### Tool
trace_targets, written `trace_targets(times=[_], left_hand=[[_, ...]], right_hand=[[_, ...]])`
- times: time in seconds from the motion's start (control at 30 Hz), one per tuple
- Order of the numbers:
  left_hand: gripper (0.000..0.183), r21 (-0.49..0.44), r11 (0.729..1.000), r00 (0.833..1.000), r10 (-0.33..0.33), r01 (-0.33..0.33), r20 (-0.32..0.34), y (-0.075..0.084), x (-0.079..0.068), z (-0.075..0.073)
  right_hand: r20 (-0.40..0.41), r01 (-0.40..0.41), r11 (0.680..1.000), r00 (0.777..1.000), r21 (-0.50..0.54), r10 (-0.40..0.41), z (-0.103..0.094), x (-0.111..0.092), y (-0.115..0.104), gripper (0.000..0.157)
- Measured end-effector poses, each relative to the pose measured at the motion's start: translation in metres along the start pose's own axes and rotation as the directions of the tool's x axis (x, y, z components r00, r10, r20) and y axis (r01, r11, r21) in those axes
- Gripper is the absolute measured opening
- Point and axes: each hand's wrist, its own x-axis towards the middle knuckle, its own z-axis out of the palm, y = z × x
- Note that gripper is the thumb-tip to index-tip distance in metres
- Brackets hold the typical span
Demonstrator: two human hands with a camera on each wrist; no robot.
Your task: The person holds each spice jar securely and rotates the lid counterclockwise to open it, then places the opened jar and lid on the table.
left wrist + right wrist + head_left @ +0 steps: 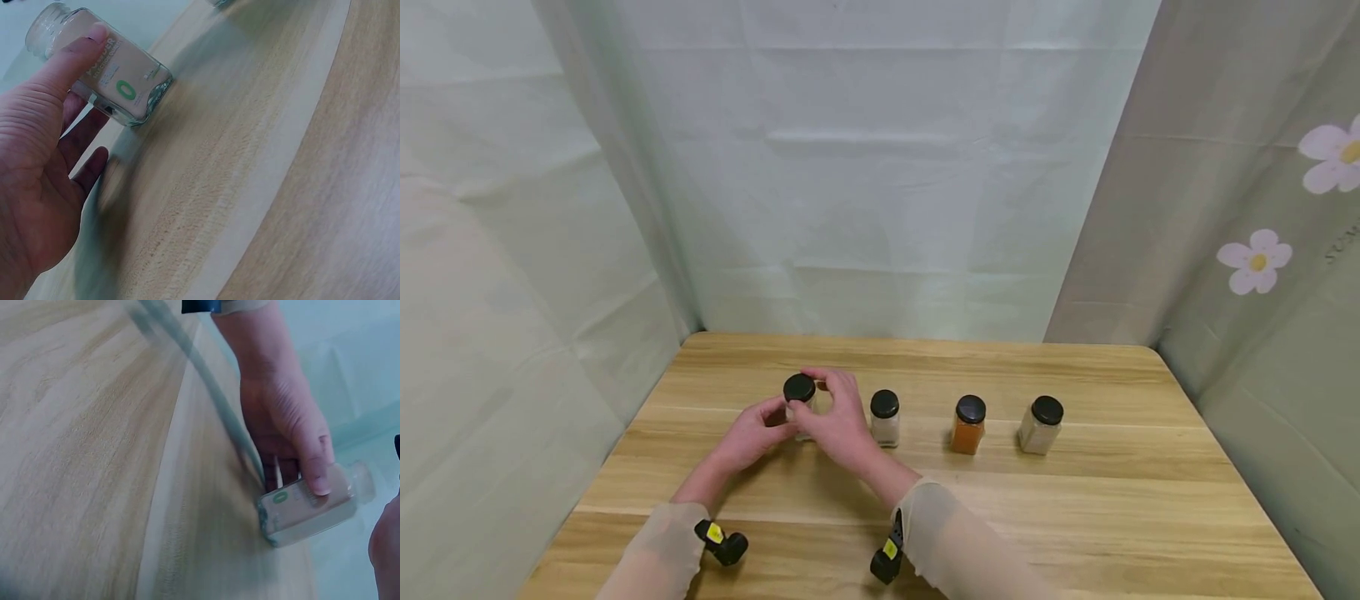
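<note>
My left hand (751, 437) grips a square glass jar (125, 78) at the left of the row, thumb across its printed face and fingers behind. The jar bears white lettering and a green ring mark, and its contents look pale beige. In both wrist views its threaded neck is bare. My right hand (842, 421) pinches a round black lid (800, 387) between thumb and fingers, just over the neck. From the head, that lid and the fingers hide much of the jar. The jar's base is close to the wooden table (1075, 517).
Right of my hands stand more black-lidded jars: one with pale contents (885, 421), one with orange contents (968, 427) and a beige one (1040, 427). Pale curtains (880, 167) hang behind and beside the table. Each wrist wears a small black camera (730, 548).
</note>
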Motion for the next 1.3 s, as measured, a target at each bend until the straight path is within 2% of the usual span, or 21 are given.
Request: trace_targets(times=[0.17,0.3,0.43,0.53,0.67,0.83,1.07,1.17,1.3], left_hand=[[0.043,0.022,1.000,1.000,0.006,-0.005,-0.021,-0.002,-0.001,0.000],[0.040,0.024,1.000,1.000,0.011,-0.011,-0.017,-0.004,-0.001,0.000],[0.047,0.000,1.000,1.000,0.005,-0.005,-0.009,-0.003,0.000,0.000],[0.048,-0.016,1.000,1.000,-0.004,0.004,-0.003,-0.002,0.000,0.000],[0.051,-0.036,0.999,1.000,-0.010,0.010,0.006,-0.001,0.001,0.000],[0.059,-0.032,0.999,1.000,-0.013,0.013,0.000,-0.001,0.003,0.001],[0.059,-0.073,0.997,1.000,-0.003,0.005,0.027,-0.001,0.004,0.002],[0.058,-0.072,0.997,1.000,0.001,0.001,0.029,0.000,0.002,0.003],[0.060,-0.054,0.999,1.000,-0.004,0.005,0.026,0.001,0.000,0.003]], right_hand=[[0.026,0.058,0.997,0.998,-0.041,-0.057,-0.007,-0.003,-0.013,0.046],[0.053,0.114,0.993,0.992,-0.034,-0.112,-0.011,-0.008,-0.023,0.051],[0.066,0.066,0.996,0.995,0.058,-0.070,-0.016,-0.014,-0.032,0.050],[0.061,0.033,0.995,0.997,0.089,-0.039,-0.021,-0.018,-0.036,0.046],[0.054,0.093,0.995,0.994,0.046,-0.095,-0.031,-0.021,-0.039,0.043],[0.106,0.148,0.989,0.984,-0.014,-0.146,-0.044,-0.027,-0.035,0.043],[0.255,0.219,0.954,0.953,-0.204,-0.164,-0.054,-0.041,-0.024,0.039],[0.343,0.230,0.927,0.931,-0.295,-0.122,-0.054,-0.048,-0.020,0.039],[0.461,0.247,0.880,0.887,-0.405,-0.036,-0.049,-0.055,-0.014,0.041]])
